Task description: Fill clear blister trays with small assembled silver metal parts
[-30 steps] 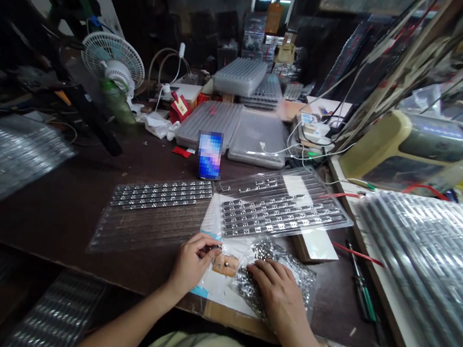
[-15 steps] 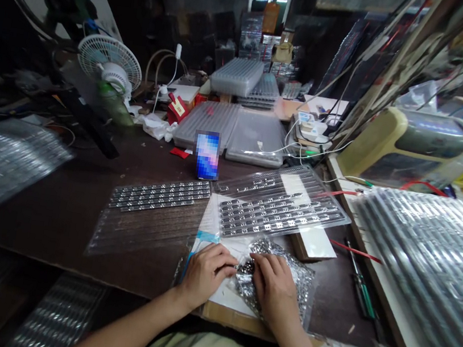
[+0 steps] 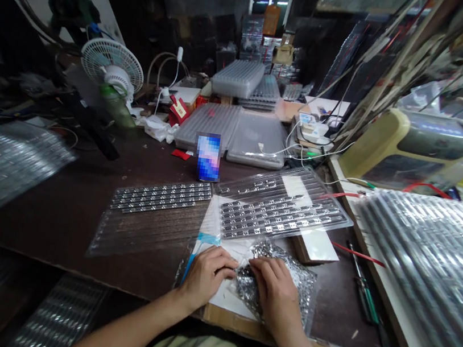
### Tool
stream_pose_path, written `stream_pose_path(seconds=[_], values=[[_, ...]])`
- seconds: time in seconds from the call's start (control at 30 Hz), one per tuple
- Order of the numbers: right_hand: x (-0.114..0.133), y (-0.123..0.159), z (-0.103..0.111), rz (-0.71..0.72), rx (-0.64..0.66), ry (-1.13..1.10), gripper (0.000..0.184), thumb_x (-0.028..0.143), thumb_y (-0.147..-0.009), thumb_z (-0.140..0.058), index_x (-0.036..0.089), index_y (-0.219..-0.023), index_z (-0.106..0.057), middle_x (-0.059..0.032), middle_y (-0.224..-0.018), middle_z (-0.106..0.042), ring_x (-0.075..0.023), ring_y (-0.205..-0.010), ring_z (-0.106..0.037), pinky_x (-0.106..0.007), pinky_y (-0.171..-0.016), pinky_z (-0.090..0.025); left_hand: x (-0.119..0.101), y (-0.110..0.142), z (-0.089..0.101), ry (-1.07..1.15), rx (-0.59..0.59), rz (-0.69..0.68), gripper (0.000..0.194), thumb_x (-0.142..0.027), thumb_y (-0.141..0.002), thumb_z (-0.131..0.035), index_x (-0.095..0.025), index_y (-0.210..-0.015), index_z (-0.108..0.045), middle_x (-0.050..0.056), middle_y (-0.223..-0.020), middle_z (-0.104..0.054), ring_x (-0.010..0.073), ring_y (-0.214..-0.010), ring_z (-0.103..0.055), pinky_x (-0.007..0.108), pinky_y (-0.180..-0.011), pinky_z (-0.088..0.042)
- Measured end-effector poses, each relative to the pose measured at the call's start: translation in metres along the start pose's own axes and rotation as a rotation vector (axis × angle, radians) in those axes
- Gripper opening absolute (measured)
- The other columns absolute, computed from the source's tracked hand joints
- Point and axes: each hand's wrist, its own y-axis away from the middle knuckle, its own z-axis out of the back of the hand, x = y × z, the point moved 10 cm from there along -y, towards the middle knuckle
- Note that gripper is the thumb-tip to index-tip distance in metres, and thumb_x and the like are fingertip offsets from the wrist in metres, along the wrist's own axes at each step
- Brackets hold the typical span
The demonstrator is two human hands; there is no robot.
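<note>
My left hand (image 3: 209, 272) is at the edge of a white sheet on the table, thumb and fingers pinched together. Whatever sits between its fingertips is too small to name. Just right of it, my right hand (image 3: 273, 286) rests on a clear plastic bag (image 3: 304, 287) of small shiny metal parts, its fingers curled at the bag's left side; what they grip is hidden. Behind the hands lies a clear ribbed tray (image 3: 263, 224) with rows of metal parts. A second clear tray (image 3: 149, 236), partly filled with similar rows, lies to the left.
A phone with a blurred screen (image 3: 207, 158) stands behind the trays. Green-handled screwdrivers (image 3: 368, 302) lie at the right by a raised ledge bearing stacked trays (image 3: 431, 253). A white box (image 3: 318, 246) sits under the right tray. A fan (image 3: 113, 65) stands back left.
The whole view has shifted very slightly. My right hand's fingers have moved a little at the bag's left side; my left hand stays pinched in about the same spot.
</note>
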Motion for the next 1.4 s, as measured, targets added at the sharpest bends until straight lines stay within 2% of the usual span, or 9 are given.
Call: stream_pose_path(seconds=[0.1,0.23,0.33,0.5,0.67,1.03,1.2,1.3,1.4], values=[[0.006,0.001,-0.01,-0.051,0.024,-0.075,0.021,0.028,-0.093,-0.045,0.022,-0.086,-0.063,-0.004,-0.081,-0.066,-0.0168,-0.075,-0.057,-0.029,-0.069,-0.043,0.014,-0.023,0.033,-0.02,-0.117,0.04,0.01,-0.017,-0.079,-0.065,-0.022,-0.085,-0.072,0.003,-0.085,-0.068,0.0162,-0.082,-0.062,0.027,-0.076,-0.047],[0.014,0.001,-0.032,-0.111,0.054,-0.059,0.014,0.03,-0.088,-0.056,0.024,-0.08,-0.066,0.0003,-0.076,-0.067,-0.0164,-0.074,-0.057,-0.029,-0.069,-0.036,0.048,-0.066,0.092,-0.346,-0.319,0.129,0.005,-0.024,-0.076,-0.069,-0.023,-0.081,-0.071,0.003,-0.088,-0.068,0.0213,-0.089,-0.059,0.036,-0.084,-0.041],[0.016,-0.002,-0.04,-0.123,0.032,-0.033,0.006,0.028,-0.084,-0.062,0.028,-0.081,-0.068,0.0027,-0.082,-0.068,-0.0169,-0.077,-0.055,-0.03,-0.071,-0.031,0.072,-0.084,0.107,-0.515,-0.33,0.161,0.005,-0.029,-0.075,-0.07,-0.025,-0.077,-0.072,0.003,-0.093,-0.065,0.0229,-0.093,-0.056,0.04,-0.086,-0.037],[0.015,-0.005,-0.04,-0.127,0.002,-0.037,0.008,0.029,-0.085,-0.062,0.031,-0.084,-0.07,0.0038,-0.083,-0.067,-0.0162,-0.077,-0.053,-0.031,-0.07,-0.028,0.09,-0.074,0.108,-0.578,-0.308,0.139,0.01,-0.031,-0.08,-0.064,-0.027,-0.082,-0.073,0.003,-0.095,-0.063,0.0225,-0.093,-0.055,0.04,-0.086,-0.034],[0.013,-0.005,-0.043,-0.133,0.016,-0.015,0.011,0.029,-0.086,-0.06,0.033,-0.087,-0.07,0.0018,-0.085,-0.066,-0.0165,-0.079,-0.052,-0.032,-0.071,-0.028,0.087,-0.068,0.116,-0.605,-0.307,0.135,0.012,-0.031,-0.082,-0.061,-0.028,-0.085,-0.073,0.003,-0.097,-0.064,0.0229,-0.093,-0.055,0.04,-0.088,-0.032],[0.018,-0.005,-0.041,-0.115,0.037,0.053,0.017,0.025,-0.082,-0.064,0.039,-0.091,-0.069,0.0025,-0.085,-0.063,-0.0172,-0.08,-0.05,-0.031,-0.07,-0.03,0.059,-0.16,0.062,-0.362,-0.149,0.119,0.008,-0.026,-0.076,-0.066,-0.02,-0.073,-0.071,0.007,-0.083,-0.071,0.0256,-0.091,-0.059,0.046,-0.093,-0.029],[0.017,-0.003,-0.043,-0.106,0.043,0.119,0.019,0.027,-0.082,-0.064,0.039,-0.096,-0.068,0.0028,-0.089,-0.065,-0.0176,-0.081,-0.052,-0.031,-0.071,-0.033,0.061,-0.138,0.077,-0.207,-0.153,0.157,0.012,-0.025,-0.081,-0.058,-0.018,-0.082,-0.067,0.007,-0.086,-0.071,0.0209,-0.084,-0.064,0.036,-0.082,-0.044],[0.014,-0.001,-0.04,-0.009,0.085,0.227,0.03,0.023,-0.087,-0.055,0.033,-0.115,-0.061,0.0013,-0.109,-0.065,-0.0196,-0.096,-0.052,-0.033,-0.08,-0.035,0.063,-0.098,0.087,-0.082,-0.125,0.203,0.023,-0.03,-0.087,-0.049,-0.016,-0.098,-0.064,0.007,-0.088,-0.07,0.0159,-0.07,-0.066,0.026,-0.062,-0.049],[0.01,0.006,-0.033,0.175,0.151,0.372,0.038,0.017,-0.089,-0.045,0.03,-0.123,-0.055,0.0021,-0.128,-0.056,-0.0234,-0.117,-0.044,-0.037,-0.091,-0.032,0.076,-0.05,0.074,0.237,0.004,0.386,0.036,-0.04,-0.087,-0.046,-0.014,-0.106,-0.061,0.004,-0.07,-0.066,0.013,-0.055,-0.062,0.022,-0.049,-0.046]])
